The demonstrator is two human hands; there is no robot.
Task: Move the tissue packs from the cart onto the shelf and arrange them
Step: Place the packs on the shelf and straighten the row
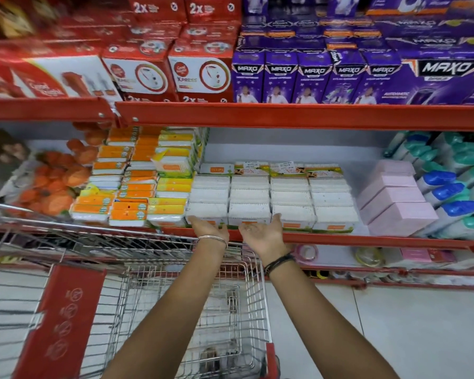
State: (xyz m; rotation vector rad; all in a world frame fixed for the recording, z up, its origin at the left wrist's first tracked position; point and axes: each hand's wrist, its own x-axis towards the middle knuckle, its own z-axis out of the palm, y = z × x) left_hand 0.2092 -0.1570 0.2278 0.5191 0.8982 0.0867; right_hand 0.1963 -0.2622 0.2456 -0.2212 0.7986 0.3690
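Both hands reach over the cart (192, 291) to the front of the white tissue packs (271, 198) on the shelf (367, 237). The left hand (210, 228) is spread, palm turned up, its fingertips touching the lower front of the leftmost column of packs. The right hand (263, 233) is also spread with the palm up, thumb raised against the front of the pack just beside it, in the second column. Neither hand grips anything.

The tissue packs sit in four columns, stacked flat, running back from the shelf's red front edge, with labelled packs at the rear. To the left of the tissue packs are stacks of orange and yellow packs (137, 184). To the right of them, slightly apart, stand pink boxes (394, 198), and beyond those, bottles with blue and teal caps (454, 187). Above the tissue packs, the upper shelf carries red boxes (173, 72) and purple boxes (326, 75). The cart's wire basket, below the tissue packs, looks bare of packs.
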